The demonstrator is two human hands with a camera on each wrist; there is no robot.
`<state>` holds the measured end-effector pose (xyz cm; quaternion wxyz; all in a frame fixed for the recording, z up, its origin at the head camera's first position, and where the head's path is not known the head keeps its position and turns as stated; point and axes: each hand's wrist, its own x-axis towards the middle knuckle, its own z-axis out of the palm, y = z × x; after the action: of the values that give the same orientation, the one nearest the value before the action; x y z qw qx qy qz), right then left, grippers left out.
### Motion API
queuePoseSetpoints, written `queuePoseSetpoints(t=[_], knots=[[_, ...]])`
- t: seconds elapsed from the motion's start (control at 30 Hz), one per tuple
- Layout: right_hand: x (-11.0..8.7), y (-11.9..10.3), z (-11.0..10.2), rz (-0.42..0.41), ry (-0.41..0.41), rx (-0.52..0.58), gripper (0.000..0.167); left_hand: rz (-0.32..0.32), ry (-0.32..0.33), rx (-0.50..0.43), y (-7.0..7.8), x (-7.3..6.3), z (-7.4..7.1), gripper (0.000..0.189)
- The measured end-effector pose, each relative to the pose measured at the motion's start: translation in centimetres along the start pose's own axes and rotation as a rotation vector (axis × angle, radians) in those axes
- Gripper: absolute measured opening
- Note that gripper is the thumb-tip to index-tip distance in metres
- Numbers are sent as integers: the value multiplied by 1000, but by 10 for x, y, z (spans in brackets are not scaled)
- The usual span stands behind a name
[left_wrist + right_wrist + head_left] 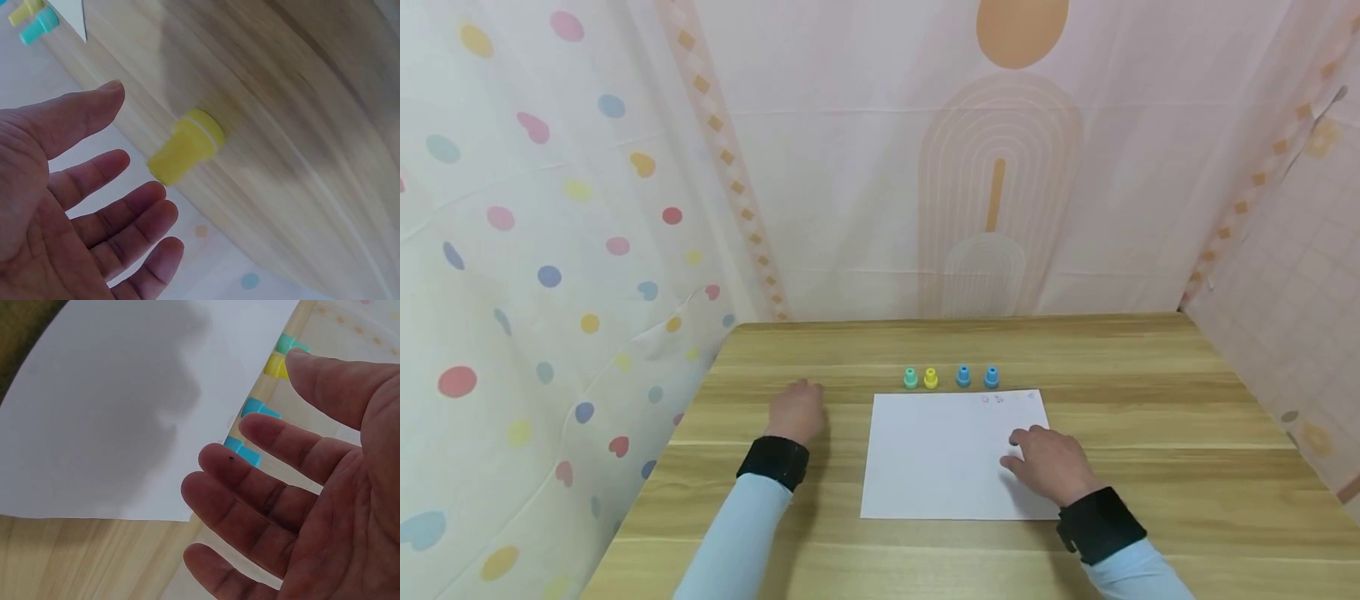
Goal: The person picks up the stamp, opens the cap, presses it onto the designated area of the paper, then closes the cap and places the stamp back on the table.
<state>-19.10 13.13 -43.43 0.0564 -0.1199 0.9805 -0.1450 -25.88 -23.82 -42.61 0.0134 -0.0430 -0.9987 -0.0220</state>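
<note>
My left hand (797, 410) is over the table left of the paper, its fingers loosely bent and holding nothing. Just beyond its fingertips, a yellow toy stamp (187, 147) stands on the wood in the left wrist view; the hand hides it from the head view. Above the right part of the white paper (940, 467) hovers my right hand (1054, 462), fingers spread and empty. Faint small marks (998, 399) show near the paper's top right edge. Behind that edge stand a green stamp (911, 379), another yellow stamp (931, 379) and two blue stamps (963, 377).
The wooden table (1150, 400) reaches back to a patterned curtain (850, 208). On the left hangs a dotted cloth (550, 333), along the table's side edge. Another pale cloth (1285, 317) lines the right side.
</note>
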Motion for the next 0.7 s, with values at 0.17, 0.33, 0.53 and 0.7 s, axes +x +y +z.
queuePoseSetpoints(t=[0.17, 0.33, 0.53, 0.7], knots=[[0, 0, -2, 3, -4, 4, 36, -10, 3, -11, -11, 0, 2, 22], [1, 0, -2, 13, -16, 13, 35, -6, 7, -14, -17, -1, 6, 17], [0, 0, -1, 18, -20, 20, 35, -38, -11, -39, -17, -2, 9, 11], [-1, 1, 0, 12, -18, 21, 35, -27, -14, -73, -21, -1, 17, 6]])
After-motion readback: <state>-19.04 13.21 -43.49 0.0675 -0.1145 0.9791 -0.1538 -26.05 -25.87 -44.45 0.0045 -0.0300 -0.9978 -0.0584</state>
